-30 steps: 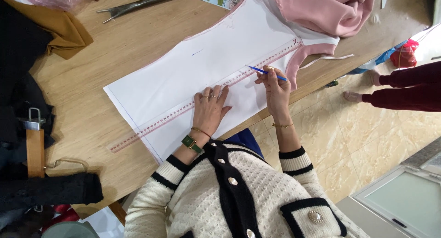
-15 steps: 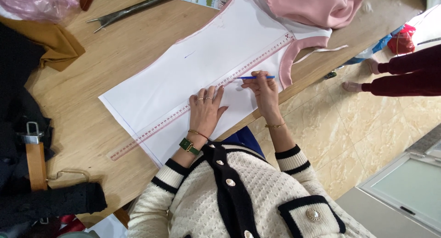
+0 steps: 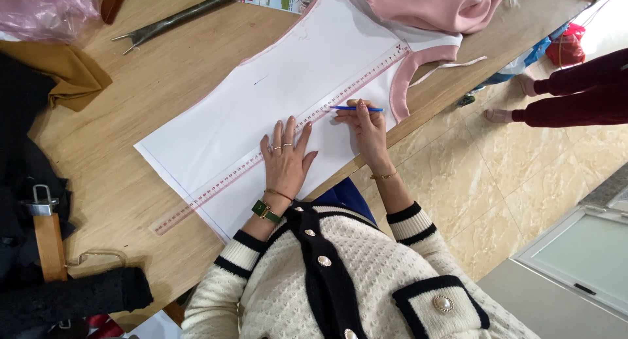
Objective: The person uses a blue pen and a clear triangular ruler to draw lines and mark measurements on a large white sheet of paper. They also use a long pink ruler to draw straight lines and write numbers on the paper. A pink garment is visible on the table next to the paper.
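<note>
A large white paper pattern (image 3: 294, 84) lies across the wooden table (image 3: 131, 182). A long clear ruler with pink markings (image 3: 216, 188) runs diagonally over it. My left hand (image 3: 286, 157) presses flat on the ruler with fingers spread; a green watch and bracelet sit on the wrist. My right hand (image 3: 366, 124) grips a blue pen (image 3: 356, 108) with its tip at the ruler's edge. Pink fabric (image 3: 432, 5) lies under the pattern's far end.
Large metal shears (image 3: 183, 15) lie at the table's top. Mustard cloth (image 3: 65, 74), a pink plastic bag (image 3: 46, 9), dark garments and a wooden hanger (image 3: 49, 244) fill the left side. Another person's legs in dark red (image 3: 575, 94) stand on the tiled floor at right.
My right hand with the pen has slid left along the ruler, closer to my left hand. My left hand stays pressed on the ruler.
</note>
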